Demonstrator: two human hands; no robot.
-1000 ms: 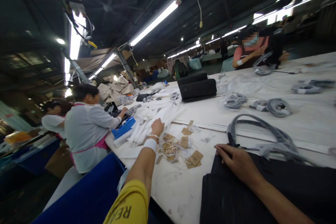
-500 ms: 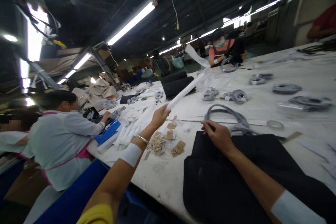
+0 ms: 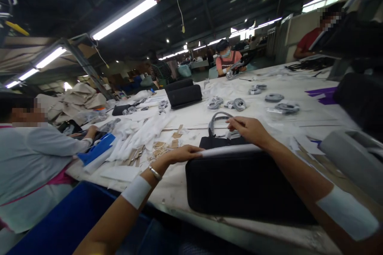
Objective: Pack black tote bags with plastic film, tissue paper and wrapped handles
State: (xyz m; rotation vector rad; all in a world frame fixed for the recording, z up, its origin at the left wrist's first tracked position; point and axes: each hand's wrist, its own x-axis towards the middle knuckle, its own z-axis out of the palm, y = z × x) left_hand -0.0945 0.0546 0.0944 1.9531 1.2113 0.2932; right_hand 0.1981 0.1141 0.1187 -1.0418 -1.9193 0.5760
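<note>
A black bag (image 3: 242,183) lies on the white table (image 3: 299,119) in front of me, its grey handles (image 3: 217,119) arching up at the far side. My left hand (image 3: 182,154) rests at the bag's near left edge, fingers closed on the end of a white rolled strip (image 3: 230,150) that lies along the bag's top edge. My right hand (image 3: 249,129) is at the bag's opening beside the handles, fingers curled and pinched on something I cannot make out.
Brown tags with strings (image 3: 158,149) and a heap of white rolled strips (image 3: 143,135) lie left of the bag. Stacked black bags (image 3: 184,93) and grey strap coils (image 3: 236,104) sit farther back. A co-worker in white (image 3: 32,159) works at left; others sit at the far side.
My left hand lifted a white strip from the heap and brought it back onto the bag's top edge. My right hand moved up to the handles. The view swung right.
</note>
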